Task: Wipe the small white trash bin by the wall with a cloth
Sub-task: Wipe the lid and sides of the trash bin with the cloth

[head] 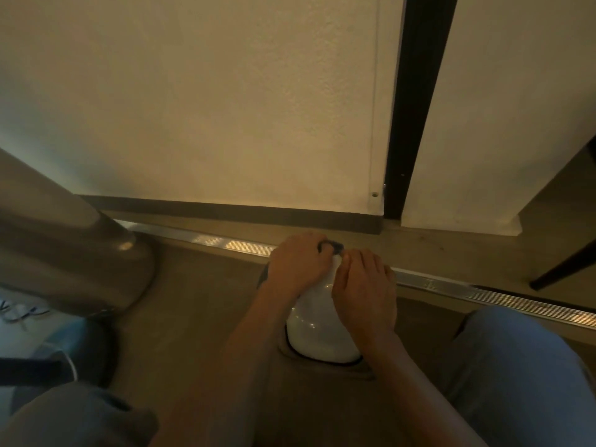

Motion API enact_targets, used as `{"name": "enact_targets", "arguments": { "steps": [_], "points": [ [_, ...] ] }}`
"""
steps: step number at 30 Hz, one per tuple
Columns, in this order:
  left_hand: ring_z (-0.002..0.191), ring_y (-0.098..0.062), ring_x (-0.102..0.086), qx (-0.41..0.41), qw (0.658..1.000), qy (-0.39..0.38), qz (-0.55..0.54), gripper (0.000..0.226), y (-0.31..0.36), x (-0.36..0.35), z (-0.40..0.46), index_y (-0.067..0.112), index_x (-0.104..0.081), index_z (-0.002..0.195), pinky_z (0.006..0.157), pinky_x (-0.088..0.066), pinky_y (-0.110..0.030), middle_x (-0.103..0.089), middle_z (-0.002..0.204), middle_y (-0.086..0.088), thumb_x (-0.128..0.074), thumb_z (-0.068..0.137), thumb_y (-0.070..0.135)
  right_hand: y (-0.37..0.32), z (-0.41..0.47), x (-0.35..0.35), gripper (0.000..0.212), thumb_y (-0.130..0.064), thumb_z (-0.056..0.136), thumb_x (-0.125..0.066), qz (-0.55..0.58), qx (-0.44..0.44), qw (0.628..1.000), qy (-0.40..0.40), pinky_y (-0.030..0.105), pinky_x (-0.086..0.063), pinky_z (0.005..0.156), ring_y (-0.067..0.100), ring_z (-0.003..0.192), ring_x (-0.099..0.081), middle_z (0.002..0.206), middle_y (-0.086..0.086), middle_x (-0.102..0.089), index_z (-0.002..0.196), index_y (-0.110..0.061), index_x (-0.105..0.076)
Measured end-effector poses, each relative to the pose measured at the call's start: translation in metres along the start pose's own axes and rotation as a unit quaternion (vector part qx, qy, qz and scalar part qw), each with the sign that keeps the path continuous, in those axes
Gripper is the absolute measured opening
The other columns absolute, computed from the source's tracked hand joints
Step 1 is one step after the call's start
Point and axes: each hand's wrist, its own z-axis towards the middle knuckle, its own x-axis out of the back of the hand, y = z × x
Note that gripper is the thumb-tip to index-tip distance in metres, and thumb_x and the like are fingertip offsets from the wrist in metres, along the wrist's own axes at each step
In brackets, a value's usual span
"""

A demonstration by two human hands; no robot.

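The small white trash bin stands on the floor just before the wall, seen from above between my knees. My left hand lies over the bin's far top edge, its fingers curled round a dark cloth; only a small bunch of the cloth shows past the fingertips. My right hand grips the bin's upper right side, fingers bent over the top and thumb against the white surface. The two hands nearly touch and hide the bin's top.
A tall grey metal bin stands close on the left. A ribbed metal threshold strip crosses the floor behind the bin, with the baseboard and a black door frame beyond. My jeans-clad knee is on the right, beside a dark furniture leg.
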Motion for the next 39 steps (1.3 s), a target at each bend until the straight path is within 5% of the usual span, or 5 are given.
{"name": "enact_targets", "arguments": {
  "steps": [5,13,22,25,39],
  "points": [
    [0.14,-0.016,-0.042,-0.129,0.978,0.155,-0.05,0.044,-0.019,-0.032,-0.078,0.02,-0.055,0.139,0.121,-0.025,-0.037,-0.052,0.145,0.002,-0.032,0.107,0.039,0.003,-0.001,-0.001,0.045,-0.038,0.095,-0.025,0.046,0.013,0.999,-0.018,0.04,-0.048,0.091,0.022,0.098,-0.059,0.105,0.006,-0.062,0.109,-0.015,-0.06],
    [0.108,-0.021,-0.055,-0.001,0.984,0.169,-0.048,0.033,-0.006,-0.016,-0.04,0.017,-0.066,0.112,0.095,-0.048,-0.044,-0.065,0.11,-0.002,-0.041,0.096,0.032,0.005,0.0,0.001,0.04,-0.028,0.096,-0.025,0.102,-0.008,0.995,0.007,0.039,-0.049,0.09,0.02,0.099,-0.057,0.105,0.006,-0.061,0.106,-0.012,-0.061],
    [0.139,-0.006,-0.033,-0.094,0.979,0.14,-0.11,0.035,-0.02,-0.009,-0.067,0.02,-0.051,0.138,0.123,-0.018,-0.032,-0.052,0.141,0.002,-0.04,0.105,0.025,0.013,0.006,0.016,0.023,-0.014,0.103,-0.044,0.34,-0.16,0.927,0.014,0.028,-0.047,0.088,0.015,0.099,-0.058,0.108,0.002,-0.064,0.11,-0.012,-0.066],
    [0.14,0.002,-0.013,-0.065,0.976,0.183,-0.096,0.039,-0.024,-0.01,-0.081,0.025,-0.047,0.142,0.121,-0.016,-0.033,-0.043,0.149,0.003,-0.043,0.105,0.038,0.028,0.007,0.027,0.026,-0.02,0.104,-0.045,0.413,-0.231,0.88,0.02,0.032,-0.047,0.098,0.012,0.108,-0.058,0.117,0.0,-0.065,0.118,-0.017,-0.067],
    [0.103,-0.015,-0.052,0.037,0.973,0.203,-0.105,0.036,0.009,-0.013,-0.104,0.026,-0.055,0.135,0.086,-0.044,-0.027,-0.056,0.114,0.0,-0.05,0.101,0.037,0.047,-0.031,0.041,0.039,-0.02,0.097,-0.041,0.377,-0.232,0.891,-0.099,0.043,-0.049,0.105,0.006,0.117,-0.059,0.123,-0.012,-0.066,0.126,-0.032,-0.064]
  ]
}}
